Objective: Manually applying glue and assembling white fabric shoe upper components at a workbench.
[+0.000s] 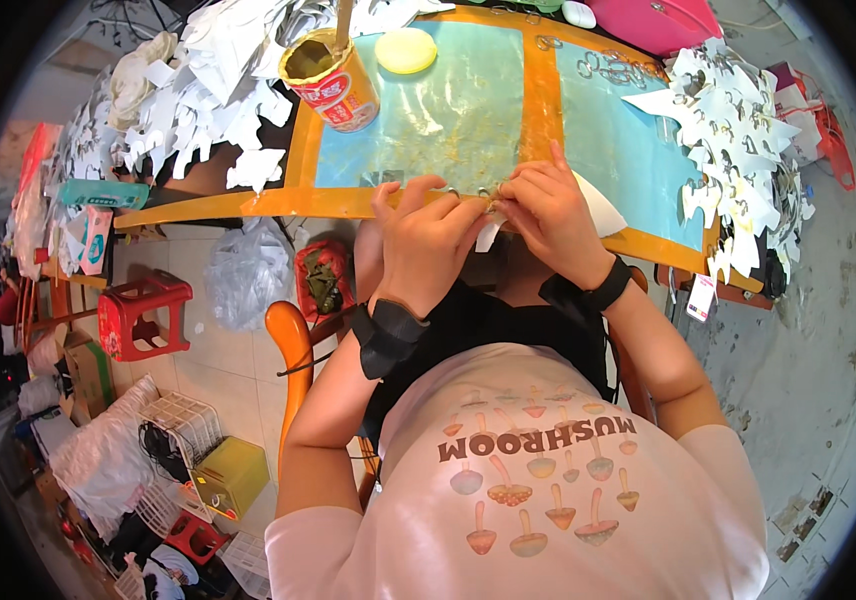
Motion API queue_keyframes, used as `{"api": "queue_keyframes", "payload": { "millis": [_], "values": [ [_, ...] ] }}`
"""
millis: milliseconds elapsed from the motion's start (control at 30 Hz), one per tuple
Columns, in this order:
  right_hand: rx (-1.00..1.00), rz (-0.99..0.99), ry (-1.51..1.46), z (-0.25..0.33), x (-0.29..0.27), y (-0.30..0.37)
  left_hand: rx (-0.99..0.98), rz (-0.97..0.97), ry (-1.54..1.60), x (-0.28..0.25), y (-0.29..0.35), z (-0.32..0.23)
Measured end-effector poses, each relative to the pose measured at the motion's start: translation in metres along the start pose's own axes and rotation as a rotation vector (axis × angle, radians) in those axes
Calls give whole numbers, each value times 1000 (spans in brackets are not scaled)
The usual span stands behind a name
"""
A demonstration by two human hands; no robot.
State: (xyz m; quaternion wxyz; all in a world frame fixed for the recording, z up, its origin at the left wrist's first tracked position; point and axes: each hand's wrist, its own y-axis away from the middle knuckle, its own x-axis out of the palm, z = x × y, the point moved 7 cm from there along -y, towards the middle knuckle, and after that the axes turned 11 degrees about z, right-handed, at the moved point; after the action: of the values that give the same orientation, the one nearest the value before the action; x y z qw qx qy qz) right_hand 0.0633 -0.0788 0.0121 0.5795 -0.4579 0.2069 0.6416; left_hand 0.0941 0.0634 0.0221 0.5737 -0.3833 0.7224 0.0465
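At the near edge of the table, my left hand (423,240) and my right hand (548,215) meet with their fingertips pinched together. Between them is a white cut piece (600,207) of thin sheet material, with one flap sticking out past my right hand and a smaller bit hanging below the fingers. Small metal rings (484,193) show at the fingertips; my fingers partly cover them. Beyond my left hand stands a red and yellow paper tub (345,97) with a stick in it and yellowish paste round its rim. A round pale yellow lid (406,50) lies beside the tub.
White cut pieces with rings lie heaped on the right (738,150); more white pieces (208,90) pile up at left. Loose metal rings (613,68) lie near a pink container (653,22). Below the table are a red stool (145,315) and the chair's wooden arm (290,370).
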Motion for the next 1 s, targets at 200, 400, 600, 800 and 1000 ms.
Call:
{"api": "queue_keyframes", "payload": {
  "millis": [200, 400, 600, 800, 1000],
  "values": [
    [-50, -7, 45, 1, -7, 5, 58, 33, -96, 8, 1, -3],
    [-136, -6, 185, 4, -3, 10, 221, 38, -248, 12, 8, -7],
    [-201, 53, 312, 12, -3, 12, 364, 27, -412, 17, 14, -12],
    [-186, 163, 368, 25, -8, 15, 362, 121, -360, 20, 27, -5],
    [-135, 176, 274, 18, -11, 16, 293, 134, -293, 23, 32, -1]
  ]
}}
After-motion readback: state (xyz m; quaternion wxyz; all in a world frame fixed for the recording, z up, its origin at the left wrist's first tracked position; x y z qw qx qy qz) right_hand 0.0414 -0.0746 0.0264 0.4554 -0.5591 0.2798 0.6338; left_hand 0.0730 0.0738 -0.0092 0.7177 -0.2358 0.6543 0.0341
